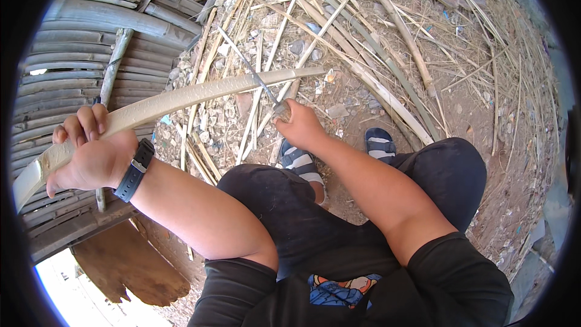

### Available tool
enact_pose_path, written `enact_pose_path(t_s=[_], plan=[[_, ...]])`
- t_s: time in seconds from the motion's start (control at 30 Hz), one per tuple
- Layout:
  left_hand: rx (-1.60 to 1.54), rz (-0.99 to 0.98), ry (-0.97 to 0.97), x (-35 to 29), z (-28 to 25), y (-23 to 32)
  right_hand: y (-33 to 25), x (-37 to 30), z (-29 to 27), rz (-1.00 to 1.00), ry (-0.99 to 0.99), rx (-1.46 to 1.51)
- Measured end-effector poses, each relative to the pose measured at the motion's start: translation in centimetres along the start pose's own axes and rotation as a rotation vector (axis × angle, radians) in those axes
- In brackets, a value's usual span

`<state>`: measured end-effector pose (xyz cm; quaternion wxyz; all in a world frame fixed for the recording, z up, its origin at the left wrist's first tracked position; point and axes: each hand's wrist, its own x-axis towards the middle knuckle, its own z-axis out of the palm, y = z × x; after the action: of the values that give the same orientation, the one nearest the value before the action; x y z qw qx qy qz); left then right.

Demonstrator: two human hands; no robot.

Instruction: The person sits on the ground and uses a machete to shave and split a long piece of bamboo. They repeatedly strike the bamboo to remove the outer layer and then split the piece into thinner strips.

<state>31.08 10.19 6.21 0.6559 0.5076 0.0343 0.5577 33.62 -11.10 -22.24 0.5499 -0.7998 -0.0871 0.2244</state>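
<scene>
A long pale bamboo strip (187,93) runs from the left edge to the middle of the view, its far end tapering. My left hand (97,148), with a dark watch on the wrist, is closed around its near part, the fingers curled over the upper edge. My right hand (296,122) is wrapped round the handle of a knife (242,60), whose narrow dark blade points up and to the left. The blade crosses the strip near its far end and seems to touch it. Most of the handle is hidden in my fist.
A bamboo slat wall (85,54) stands at the left, with a bamboo post (115,66) against it. Split bamboo strips (387,97), stones and shavings litter the dirt ground ahead. A brown ragged sheet (130,263) lies at lower left. My sandalled feet (299,160) are below the knife.
</scene>
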Motion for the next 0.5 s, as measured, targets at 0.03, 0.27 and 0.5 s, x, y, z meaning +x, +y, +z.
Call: enact_pose_path(t_s=[0.03,0.27,0.5], plan=[[0.012,0.000,0.009,0.0,-0.2,0.1,-0.5,-0.5,-0.6,-0.022,-0.022,0.010],[-0.009,-0.033,-0.029,-0.1,0.5,0.1,10.1,1.0,-1.3,0.314,0.041,0.110],[-0.384,-0.171,-0.510,-0.1,-0.4,0.7,3.8,0.0,-1.5,0.023,0.087,0.008]])
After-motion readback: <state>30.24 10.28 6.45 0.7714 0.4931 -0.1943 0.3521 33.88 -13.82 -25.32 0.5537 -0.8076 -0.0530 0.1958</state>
